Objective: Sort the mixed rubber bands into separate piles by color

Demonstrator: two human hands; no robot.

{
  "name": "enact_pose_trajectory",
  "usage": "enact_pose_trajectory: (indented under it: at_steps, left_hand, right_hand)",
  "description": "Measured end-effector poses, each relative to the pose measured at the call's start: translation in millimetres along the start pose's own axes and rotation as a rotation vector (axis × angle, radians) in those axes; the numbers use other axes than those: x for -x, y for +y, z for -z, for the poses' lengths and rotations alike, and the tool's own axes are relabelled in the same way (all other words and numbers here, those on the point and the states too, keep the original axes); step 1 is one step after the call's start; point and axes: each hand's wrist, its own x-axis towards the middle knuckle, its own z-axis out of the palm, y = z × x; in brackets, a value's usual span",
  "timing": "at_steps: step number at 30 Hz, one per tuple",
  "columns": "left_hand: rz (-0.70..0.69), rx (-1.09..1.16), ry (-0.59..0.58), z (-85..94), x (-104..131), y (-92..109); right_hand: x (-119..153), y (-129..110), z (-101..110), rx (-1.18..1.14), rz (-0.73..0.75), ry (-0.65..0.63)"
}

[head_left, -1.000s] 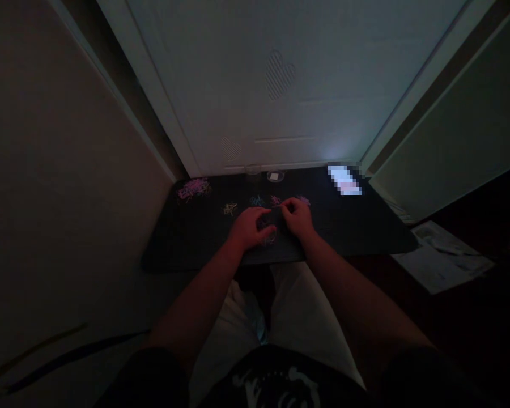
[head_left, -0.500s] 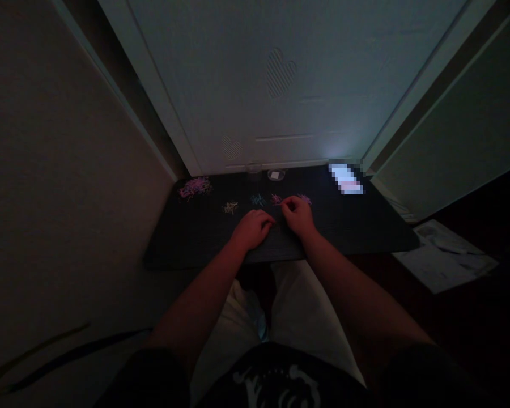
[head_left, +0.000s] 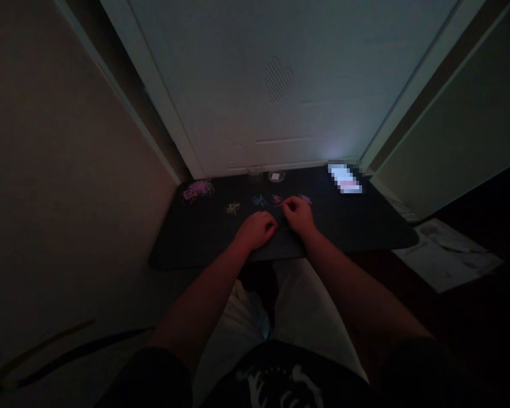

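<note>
On the dark table [head_left: 187,243] lie small piles of thin pieces: a large pink-purple pile [head_left: 198,191] at the far left, a yellowish pile [head_left: 232,208], a blue pile [head_left: 259,200], a pink pile [head_left: 277,199] and a purple pile [head_left: 305,199]. My left hand [head_left: 258,229] rests near the front middle, its fingers pinched together; what they hold, if anything, is too small to name. My right hand [head_left: 297,214] is beside the pink pile with thumb and forefinger pinched; anything between them cannot be made out. It partly covers the purple pile.
At the table's back edge stand a clear container [head_left: 255,172] and a small round dish [head_left: 276,177] with a white square. A lit, pixelated phone-like device [head_left: 345,178] lies at the back right. A white door [head_left: 238,85] rises behind. Papers [head_left: 446,255] lie at the right.
My left hand's fingers have drawn closer together. My right hand has hardly moved. The view has shifted slightly.
</note>
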Motion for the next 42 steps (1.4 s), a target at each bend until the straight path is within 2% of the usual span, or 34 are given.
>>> enact_pose_trajectory:
  at_steps: [4, 8, 17, 23, 26, 31, 35, 42]
  left_hand:
    - [0.057, 0.001, 0.048, 0.9, 2, -1]
    - [0.023, 0.014, 0.069, 2.6, 3, 2]
    - [-0.146, -0.017, -0.083, 1.5, -3, 6]
    - [-0.111, -0.023, -0.074, 2.8, -2, 8]
    - [-0.09, -0.027, -0.021, 2.5, -1, 7]
    - [0.035, -0.044, 0.095, -0.5, 0, 2]
    - [0.077, -0.001, 0.136, -2.7, 0, -3]
    - [0.061, 0.059, 0.083, -2.6, 0, -3]
  right_hand:
    - [0, 2, -1, 0.005, 0.003, 0.007]
    - [-2, 5, 0, -0.026, -0.002, 0.03]
    - [-5, 3, 3, -0.089, -0.082, 0.12]
    - [-3, -1, 2, -0.039, -0.052, 0.094]
    - [-2, -2, 2, 0.022, -0.035, 0.063]
    - [0, -1, 1, 0.052, -0.021, 0.036]
    - [3, 0, 2, 0.112, -0.007, 0.031]
    - [5, 5, 8, 0.173, -0.03, 0.127]
